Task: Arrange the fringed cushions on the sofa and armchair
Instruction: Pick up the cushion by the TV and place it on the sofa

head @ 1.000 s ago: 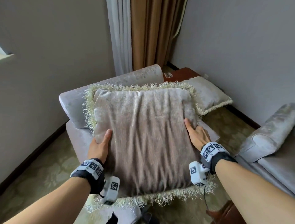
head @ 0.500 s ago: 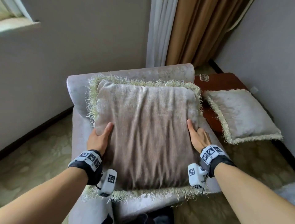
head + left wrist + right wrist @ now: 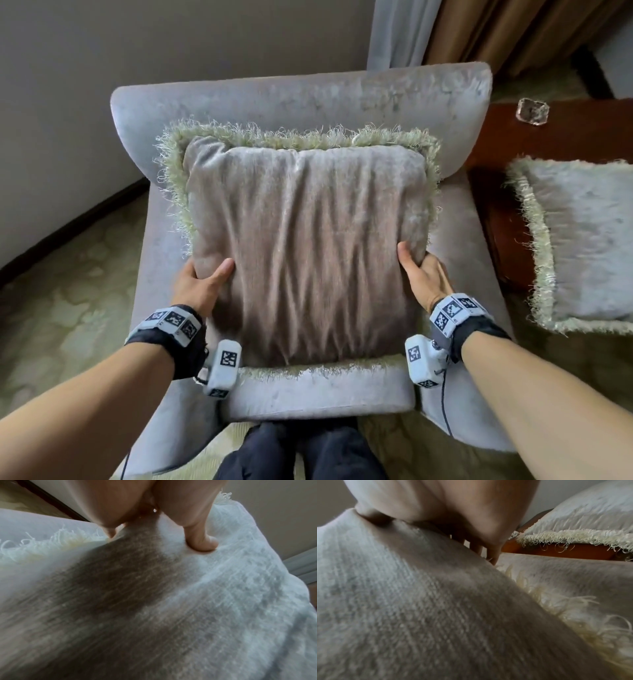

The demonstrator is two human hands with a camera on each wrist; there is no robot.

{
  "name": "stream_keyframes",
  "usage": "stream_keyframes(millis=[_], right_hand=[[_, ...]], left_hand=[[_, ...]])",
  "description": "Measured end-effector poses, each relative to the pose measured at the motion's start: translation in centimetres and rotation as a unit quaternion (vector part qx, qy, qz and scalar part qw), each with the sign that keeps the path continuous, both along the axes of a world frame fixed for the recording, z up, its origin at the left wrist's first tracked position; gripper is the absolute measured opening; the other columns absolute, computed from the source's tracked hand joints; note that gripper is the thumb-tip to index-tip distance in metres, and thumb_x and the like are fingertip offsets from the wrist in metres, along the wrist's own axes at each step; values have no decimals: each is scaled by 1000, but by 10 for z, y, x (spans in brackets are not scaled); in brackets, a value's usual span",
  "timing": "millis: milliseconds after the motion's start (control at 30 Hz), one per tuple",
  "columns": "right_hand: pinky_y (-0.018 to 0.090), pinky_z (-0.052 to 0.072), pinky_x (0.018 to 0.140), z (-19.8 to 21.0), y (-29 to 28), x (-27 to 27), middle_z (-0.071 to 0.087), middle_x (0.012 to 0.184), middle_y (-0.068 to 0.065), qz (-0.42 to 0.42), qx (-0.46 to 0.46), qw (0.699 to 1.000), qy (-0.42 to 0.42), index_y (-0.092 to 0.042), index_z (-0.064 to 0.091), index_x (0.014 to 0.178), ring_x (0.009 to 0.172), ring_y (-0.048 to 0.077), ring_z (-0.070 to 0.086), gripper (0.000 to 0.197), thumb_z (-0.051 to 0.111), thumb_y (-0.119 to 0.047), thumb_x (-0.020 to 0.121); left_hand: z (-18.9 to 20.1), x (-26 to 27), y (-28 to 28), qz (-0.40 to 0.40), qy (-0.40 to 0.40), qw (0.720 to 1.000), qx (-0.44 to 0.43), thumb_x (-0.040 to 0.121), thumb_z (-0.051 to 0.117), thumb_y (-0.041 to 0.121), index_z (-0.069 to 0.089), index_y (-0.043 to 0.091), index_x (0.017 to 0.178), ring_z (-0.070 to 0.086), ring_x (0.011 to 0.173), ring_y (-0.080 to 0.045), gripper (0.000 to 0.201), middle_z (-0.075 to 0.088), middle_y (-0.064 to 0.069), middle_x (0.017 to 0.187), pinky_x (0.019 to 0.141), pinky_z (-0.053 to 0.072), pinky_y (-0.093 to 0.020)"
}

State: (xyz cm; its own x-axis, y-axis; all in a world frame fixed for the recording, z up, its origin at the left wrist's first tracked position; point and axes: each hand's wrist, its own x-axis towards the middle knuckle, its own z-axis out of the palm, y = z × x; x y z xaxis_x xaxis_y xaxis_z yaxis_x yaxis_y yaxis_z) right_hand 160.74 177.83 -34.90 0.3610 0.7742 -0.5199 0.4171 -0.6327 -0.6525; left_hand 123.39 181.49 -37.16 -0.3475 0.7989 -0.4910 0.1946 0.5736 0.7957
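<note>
A taupe velvet cushion (image 3: 305,240) with pale green fringe leans against the back of the grey armchair (image 3: 301,99), its lower edge on the seat. My left hand (image 3: 200,282) grips its left side, thumb on the front face and fingers behind. My right hand (image 3: 423,272) grips the right side the same way. In the left wrist view the thumb (image 3: 200,539) presses into the cushion (image 3: 154,601). In the right wrist view the fingers (image 3: 489,551) wrap behind the cushion (image 3: 419,601). A second fringed cushion (image 3: 579,243) lies on the table to the right.
A dark wooden side table (image 3: 548,137) stands right of the armchair with a small glass object (image 3: 532,111) on it. A second cushion (image 3: 583,519) shows on the table in the right wrist view. Curtains (image 3: 479,31) hang behind. Patterned carpet (image 3: 68,308) lies all around.
I have moved the cushion forward and down onto the armchair; it now rests against the backrest. The view has swung to face the armchair squarely, and both hands keep their grip.
</note>
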Motion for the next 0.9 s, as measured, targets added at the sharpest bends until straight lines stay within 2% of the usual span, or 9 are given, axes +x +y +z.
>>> stream_keyframes(millis=[133,300,400,533,600,667,700,800,900], right_hand=[[38,49,95,-33,20,6,72,113,14,3,5,1000,-11,-12,69,112,108,33,65,116,32,-104,52],[27,39,89,-71,43,14,70,119,16,18,-30,999,-16,-5,66,118,115,33,62,76,55,-72,83],[31,40,88,-99,57,16,67,118,22,20,-68,997,-32,-1,64,113,116,36,60,59,55,-55,93],[38,44,94,-124,72,12,66,120,25,50,-108,992,-49,5,65,113,114,39,59,69,50,-59,94],[40,38,106,-133,76,7,54,138,24,86,-125,986,-63,6,58,128,127,38,51,75,45,-60,96],[39,31,113,-138,81,1,41,151,21,108,-132,981,-91,4,47,140,137,36,41,79,42,-61,96],[38,29,114,-139,84,-2,38,152,20,115,-129,980,-104,4,43,143,138,35,39,80,42,-61,96],[41,28,115,-135,93,-13,32,156,19,111,-126,977,-127,3,35,148,141,34,36,84,41,-63,95],[44,35,108,-124,102,-17,42,146,19,108,-114,978,-140,1,47,137,132,37,44,79,41,-65,94]], left_hand=[[-25,12,18,11,3,1000,4,73,85,35,67,25,89,72,86,-25,27,75,-2,91,82,59,-43],[-68,21,38,20,11,1000,16,79,82,23,69,22,96,66,73,-10,22,73,5,85,73,56,-29],[-95,27,48,41,5,999,0,76,83,26,66,21,89,62,70,-13,21,70,4,80,76,55,-32],[-122,34,65,60,-26,998,-20,70,84,24,70,20,95,67,81,-15,29,74,2,91,91,57,-41],[-126,38,72,63,-33,997,-18,74,82,17,69,20,106,69,94,-16,35,72,4,98,97,54,-32],[-123,43,80,57,-50,997,-16,82,78,8,56,12,135,60,123,-19,57,63,-3,129,104,45,-24],[-120,46,84,51,-67,996,-11,84,76,7,48,10,143,53,131,-21,66,54,-8,142,109,42,-28],[-110,54,93,17,-56,998,-3,86,75,12,42,9,147,49,135,-22,69,45,-13,150,111,40,-31],[-101,57,93,-22,-14,1000,-9,86,76,21,42,12,147,51,132,-22,70,47,-11,149,106,41,-27]])
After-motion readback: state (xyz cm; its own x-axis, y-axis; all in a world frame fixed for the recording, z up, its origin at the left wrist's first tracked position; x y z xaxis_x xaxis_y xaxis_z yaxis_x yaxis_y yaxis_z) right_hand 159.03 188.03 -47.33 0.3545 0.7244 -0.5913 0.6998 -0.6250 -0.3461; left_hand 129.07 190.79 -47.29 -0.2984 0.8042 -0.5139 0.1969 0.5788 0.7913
